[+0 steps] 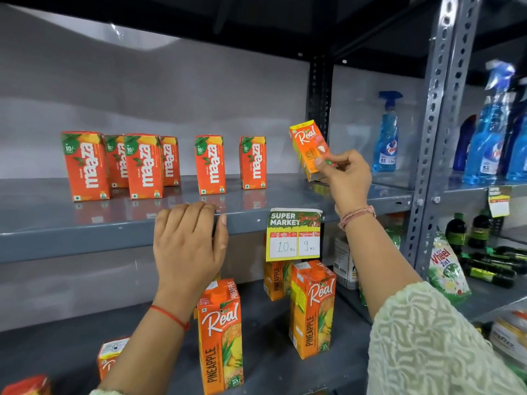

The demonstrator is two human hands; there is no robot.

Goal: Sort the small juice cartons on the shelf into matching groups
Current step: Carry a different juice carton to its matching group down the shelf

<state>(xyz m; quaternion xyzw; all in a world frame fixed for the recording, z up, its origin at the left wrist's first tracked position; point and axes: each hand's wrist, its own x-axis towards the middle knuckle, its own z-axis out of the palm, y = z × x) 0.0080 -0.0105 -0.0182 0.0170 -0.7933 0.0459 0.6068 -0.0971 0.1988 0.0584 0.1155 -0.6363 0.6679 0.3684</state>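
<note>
Several small orange Maaza cartons [144,165] stand on the grey shelf [85,235]: a cluster at the left, then two single ones [210,164] [253,162] further right. My right hand [346,178] holds a small orange Real carton [309,148] tilted above the shelf's right end, near the dark upright. My left hand [188,243] rests on the shelf's front lip, fingers curled over the edge, holding nothing.
A price tag [293,235] hangs from the shelf edge. Tall Real pineapple cartons [221,334] [312,309] stand on the shelf below. Blue spray bottles [386,138], dark bottles and a detergent pack [447,269] fill the rack at the right, past a perforated post [445,109].
</note>
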